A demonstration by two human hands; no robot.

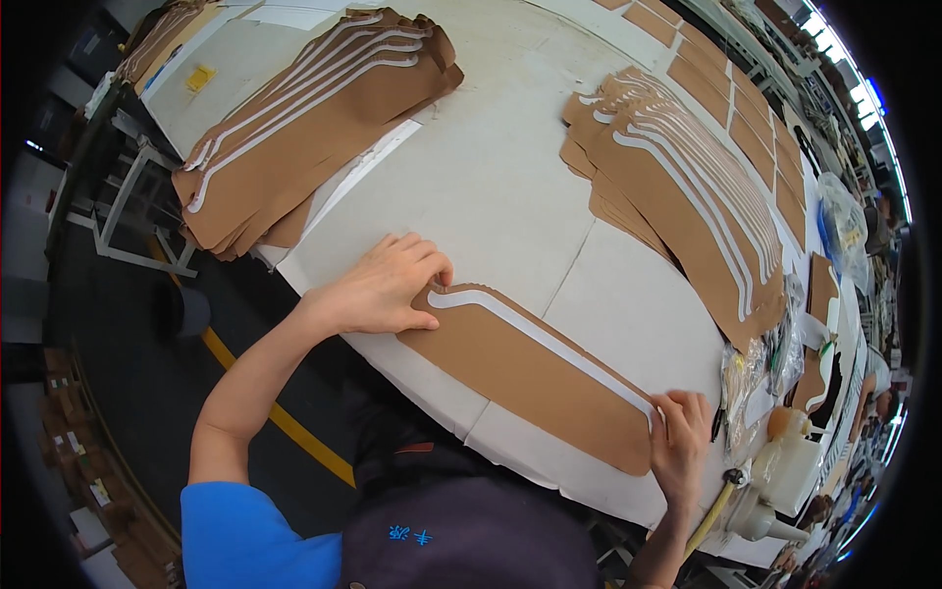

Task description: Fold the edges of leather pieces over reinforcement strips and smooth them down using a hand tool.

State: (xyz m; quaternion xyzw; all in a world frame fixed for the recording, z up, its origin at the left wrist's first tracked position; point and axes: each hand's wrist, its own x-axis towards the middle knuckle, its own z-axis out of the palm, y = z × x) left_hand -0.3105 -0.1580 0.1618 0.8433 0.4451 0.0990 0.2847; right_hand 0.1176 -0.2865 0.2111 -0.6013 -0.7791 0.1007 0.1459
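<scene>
A long brown sheet piece (pixel 535 383) lies on the white table in front of me, with a white strip (pixel 549 339) running along its far, wavy edge. At its left end, my left hand (pixel 378 287) is closed on the corner, thumb at the near side and fingers bent over the far edge. My right hand (pixel 682 442) pinches the right end where the strip curves down; its fingertips are partly hidden. The sheet lies flat between both hands. Whether it is card or leather I cannot tell.
Fanned stacks of similar brown pieces with white strips lie at the back left (pixel 294 147) and right (pixel 687 187). Brown rectangles (pixel 702 83) line the far right. A white plastic bottle (pixel 790 471), a yellow hose (pixel 708 525) and clear bags (pixel 746 383) are at the right edge.
</scene>
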